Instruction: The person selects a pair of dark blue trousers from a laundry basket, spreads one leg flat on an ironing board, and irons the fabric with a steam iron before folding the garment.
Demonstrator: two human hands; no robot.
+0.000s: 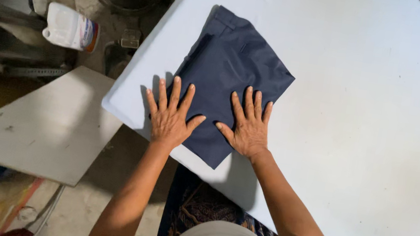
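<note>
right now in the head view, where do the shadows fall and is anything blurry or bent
Head view: the left hand and right hand are sharp on the folded navy trousers; soft shadows fall left of the fingers and beneath the pale blue table; the white jug and floor corners look dim, slightly soft; table edges look stretched toward the frame edges.

Cloth, padding and worn board under bare hands

The folded navy trousers (234,74) are showing a smooth, tightly woven cloth with a faint sheen, lying flat under the left hand (169,119) and right hand (248,131); the pale blue table cover (369,104) is looking matt and soft, the white board (46,126) is looking painted and scuffed, and the white jug (70,27) is looking like glossy plastic.
</note>
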